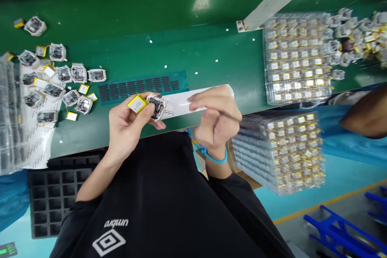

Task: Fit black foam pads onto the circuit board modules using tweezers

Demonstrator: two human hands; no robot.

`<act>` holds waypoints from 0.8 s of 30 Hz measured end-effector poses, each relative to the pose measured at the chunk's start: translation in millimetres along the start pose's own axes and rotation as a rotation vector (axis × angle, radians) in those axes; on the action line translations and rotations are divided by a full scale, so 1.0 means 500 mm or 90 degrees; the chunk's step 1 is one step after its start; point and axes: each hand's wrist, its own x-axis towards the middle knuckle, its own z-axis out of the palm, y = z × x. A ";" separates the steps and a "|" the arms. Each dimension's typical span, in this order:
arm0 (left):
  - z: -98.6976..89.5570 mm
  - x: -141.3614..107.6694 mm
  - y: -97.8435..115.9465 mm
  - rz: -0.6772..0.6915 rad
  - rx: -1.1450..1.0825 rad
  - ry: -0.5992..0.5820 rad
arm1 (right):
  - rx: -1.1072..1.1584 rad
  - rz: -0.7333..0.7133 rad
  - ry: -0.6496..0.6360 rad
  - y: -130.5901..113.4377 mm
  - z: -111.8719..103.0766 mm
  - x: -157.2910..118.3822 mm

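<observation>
lying at the far left of the green table, a clear-bagged stack of dark trays rested partly on a white printed sheet. loose circuit modules in white casings, some with small yellow pouch batteries, lay scattered over that sheet and the table beside it. just right of them sat a teal mat carrying rows of black foam strips, and below the table edge was a black foam tray. the left hand was closed around one circuit module, its thumb against the module's yellow pouch battery and its fingers curled behind. the right hand was just beside it, fingers bunched over a white paper strip; a thin dark line by them was too blurred to name, and whether that hand had hold of anything could not be told. a blue wrist strap circled its wrist. further right, big clear-bagged blocks of batteries stood on and below the table, a co-worker's forearm entered at the edge, and a blue rack stood on the floor.
</observation>
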 end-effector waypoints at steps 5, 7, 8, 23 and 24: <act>-0.007 -0.010 0.007 0.103 0.208 -0.029 | 0.052 0.058 -0.006 -0.007 0.001 0.029; -0.006 -0.012 0.010 0.145 0.273 -0.031 | 0.084 0.088 0.002 -0.013 0.001 0.038; -0.004 -0.012 0.011 0.156 0.294 -0.029 | 0.102 0.100 0.007 -0.016 0.001 0.041; -0.003 -0.023 0.005 0.223 0.416 -0.007 | -0.183 -0.135 0.114 -0.007 0.014 0.014; -0.002 -0.024 0.005 0.199 0.394 -0.012 | -0.177 -0.135 0.119 -0.005 0.015 0.014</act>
